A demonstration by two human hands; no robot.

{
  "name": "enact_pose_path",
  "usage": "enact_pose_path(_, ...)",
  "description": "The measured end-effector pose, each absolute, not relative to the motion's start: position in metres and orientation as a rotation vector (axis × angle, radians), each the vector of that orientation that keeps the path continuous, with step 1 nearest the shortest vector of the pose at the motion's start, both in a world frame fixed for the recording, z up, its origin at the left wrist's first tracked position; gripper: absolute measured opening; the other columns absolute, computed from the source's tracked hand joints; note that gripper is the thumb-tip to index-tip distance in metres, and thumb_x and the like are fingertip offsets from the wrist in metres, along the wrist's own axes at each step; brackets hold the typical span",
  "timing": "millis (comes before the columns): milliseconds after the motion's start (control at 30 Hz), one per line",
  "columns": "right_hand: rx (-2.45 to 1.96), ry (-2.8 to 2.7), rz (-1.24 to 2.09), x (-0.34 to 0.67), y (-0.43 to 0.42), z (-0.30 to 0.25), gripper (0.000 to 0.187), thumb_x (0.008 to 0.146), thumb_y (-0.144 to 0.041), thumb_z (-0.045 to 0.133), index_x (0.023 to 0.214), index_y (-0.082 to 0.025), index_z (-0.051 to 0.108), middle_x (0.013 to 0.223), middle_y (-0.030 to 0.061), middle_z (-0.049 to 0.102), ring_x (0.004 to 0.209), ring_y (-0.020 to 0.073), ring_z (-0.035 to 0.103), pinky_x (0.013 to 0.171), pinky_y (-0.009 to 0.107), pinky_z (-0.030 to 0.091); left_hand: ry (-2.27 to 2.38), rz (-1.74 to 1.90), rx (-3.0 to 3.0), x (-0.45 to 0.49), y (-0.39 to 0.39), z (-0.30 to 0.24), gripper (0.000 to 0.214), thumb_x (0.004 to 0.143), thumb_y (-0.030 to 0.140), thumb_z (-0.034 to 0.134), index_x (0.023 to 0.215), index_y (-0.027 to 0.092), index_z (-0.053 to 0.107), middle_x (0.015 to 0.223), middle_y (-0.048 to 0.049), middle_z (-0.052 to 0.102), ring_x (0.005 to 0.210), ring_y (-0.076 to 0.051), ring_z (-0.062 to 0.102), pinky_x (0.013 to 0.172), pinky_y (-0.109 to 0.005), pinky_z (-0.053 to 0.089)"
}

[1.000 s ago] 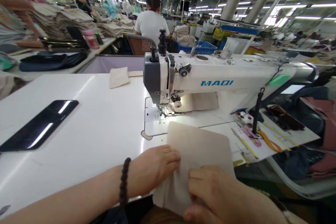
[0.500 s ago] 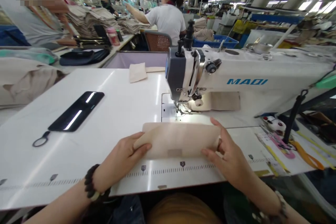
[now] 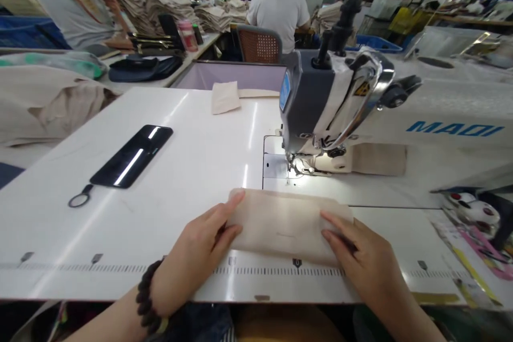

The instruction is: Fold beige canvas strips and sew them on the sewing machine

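Note:
A folded beige fabric piece (image 3: 286, 227) lies at the front of the white sewing table, just before the sewing machine (image 3: 312, 101). My left hand (image 3: 204, 240) grips its left end, thumb and fingers at the edge. At the right end my right hand (image 3: 356, 246) pinches the cloth, with some fingers hidden under or behind it. Past the fabric, the lit needle area and presser foot (image 3: 300, 164) stand apart from both hands. Another beige fabric strip (image 3: 379, 159) rests under the machine's arm.
A dark phone (image 3: 132, 156) with a ring strap lies on the table at left. Small beige pieces (image 3: 225, 98) sit at the back edge. Bunched cloth (image 3: 48, 104) is at far left. A person in a white shirt (image 3: 278, 8) sits ahead. Thread spools (image 3: 475, 208) stand at right.
The view has shifted and tilted downward. The fabric, curled up before, now lies flatter on the table, and my left fingers have moved onto its upper left corner.

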State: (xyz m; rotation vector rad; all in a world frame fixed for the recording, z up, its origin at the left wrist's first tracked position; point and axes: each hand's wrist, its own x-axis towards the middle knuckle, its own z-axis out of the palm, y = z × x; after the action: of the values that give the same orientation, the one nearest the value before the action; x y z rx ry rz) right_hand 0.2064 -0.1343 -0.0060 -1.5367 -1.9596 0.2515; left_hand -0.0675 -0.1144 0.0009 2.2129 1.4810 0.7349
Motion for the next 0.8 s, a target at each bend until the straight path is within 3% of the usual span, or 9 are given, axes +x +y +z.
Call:
enact_pose_path(133, -1.520, -1.990, 0.251, 0.206, -0.130, -0.008, 0.026, 0.085, -0.028, 0.047, 0.100, -0.018, 0.066, 0.092, 0.0063, 0.067, 0.083, 0.0163, 0.065, 0.068, 0.022, 0.052, 1.478, 0.733, 2.225, -0.064, -0.118, 0.000, 0.024, 0.087, 0.019, 0.043, 0.105, 0.016, 0.058, 0.091, -0.0034, 0.057, 0.079, -0.011, 0.058, 0.072, -0.021, 0.050)
enact_pose_path(367, -1.598, -2.047, 0.251, 0.215, -0.132, -0.009, 0.027, 0.087, -0.035, 0.046, 0.099, -0.020, 0.065, 0.079, 0.0023, 0.065, 0.071, 0.0133, 0.064, 0.058, 0.018, 0.050, 1.573, 0.677, 2.181, -0.059, -0.115, 0.005, 0.026, 0.088, 0.019, 0.040, 0.106, 0.012, 0.057, 0.088, -0.0050, 0.055, 0.077, -0.013, 0.058, 0.074, -0.025, 0.051)
enact_pose_path(567, -1.691, -2.040, 0.180, 0.215, -0.133, -0.012, 0.033, 0.089, -0.037, 0.040, 0.105, -0.020, 0.063, 0.093, 0.0051, 0.064, 0.082, 0.0156, 0.063, 0.062, 0.019, 0.050, 1.591, 0.644, 2.180, -0.056, -0.111, 0.007, 0.024, 0.089, 0.020, 0.036, 0.099, 0.015, 0.057, 0.084, -0.0041, 0.054, 0.071, -0.013, 0.057, 0.067, -0.027, 0.051)
enact_pose_path(800, -1.579, -2.185, 0.027, 0.217, -0.126, -0.013, 0.032, 0.089, -0.036, 0.040, 0.103, -0.019, 0.064, 0.085, 0.0043, 0.064, 0.072, 0.0141, 0.064, 0.057, 0.018, 0.050, 1.601, 0.605, 2.126, -0.055, -0.109, 0.008, 0.021, 0.087, 0.018, 0.037, 0.096, 0.015, 0.056, 0.082, -0.0031, 0.052, 0.070, -0.013, 0.056, 0.066, -0.026, 0.050)
